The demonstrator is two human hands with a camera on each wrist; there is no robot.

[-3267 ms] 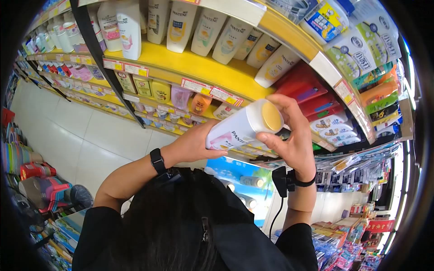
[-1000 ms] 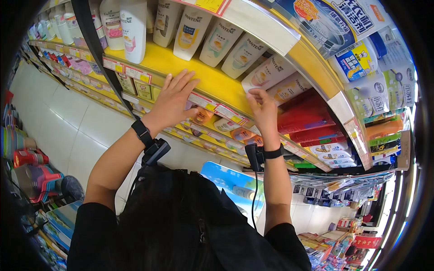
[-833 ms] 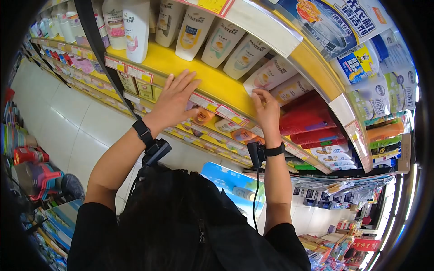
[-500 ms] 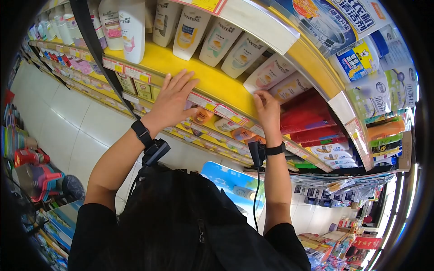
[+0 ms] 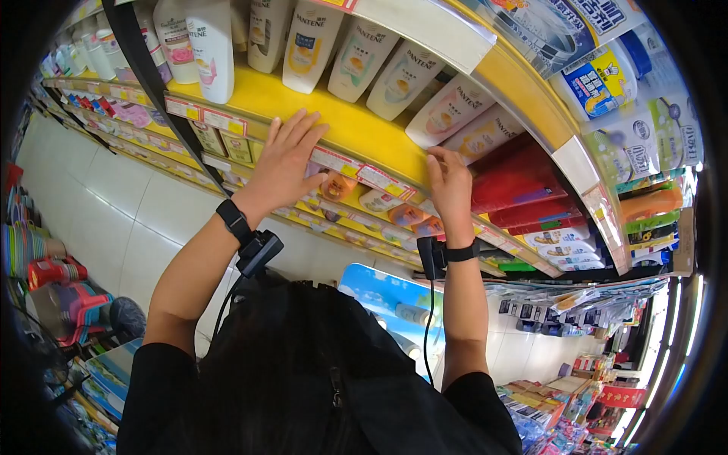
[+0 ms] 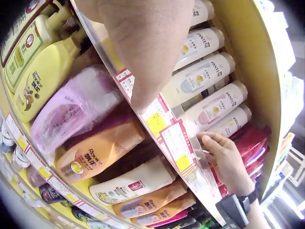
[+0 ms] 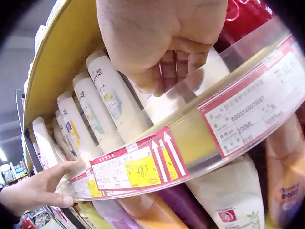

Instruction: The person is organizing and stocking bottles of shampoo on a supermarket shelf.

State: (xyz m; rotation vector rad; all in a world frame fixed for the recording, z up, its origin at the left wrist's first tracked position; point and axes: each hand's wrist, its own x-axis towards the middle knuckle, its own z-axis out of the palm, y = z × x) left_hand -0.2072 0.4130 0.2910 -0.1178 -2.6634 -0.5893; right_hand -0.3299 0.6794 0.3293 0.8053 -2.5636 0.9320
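Observation:
In the head view my left hand lies on the yellow shelf's front edge, fingers spread and straight, over the price labels. My right hand rests at the same edge farther right, its fingers loosely bent and holding nothing. Its fingertips are just in front of a white shampoo bottle with a pink mark, which stands in the row. The right wrist view shows the fingers behind the clear shelf lip; they partly hide that bottle. Other white shampoo bottles stand upright to its left.
Red packages fill the shelf to the right of the bottles. Below, orange bottles and a wrapped purple bottle line a lower shelf. Plastic stools stand on the tiled floor at left. An upper shelf overhangs the row.
Both hands held the pink-marked shampoo bottle over the aisle earlier; it now stands on the shelf and the hands are off it. Over the last second, the hands have barely moved.

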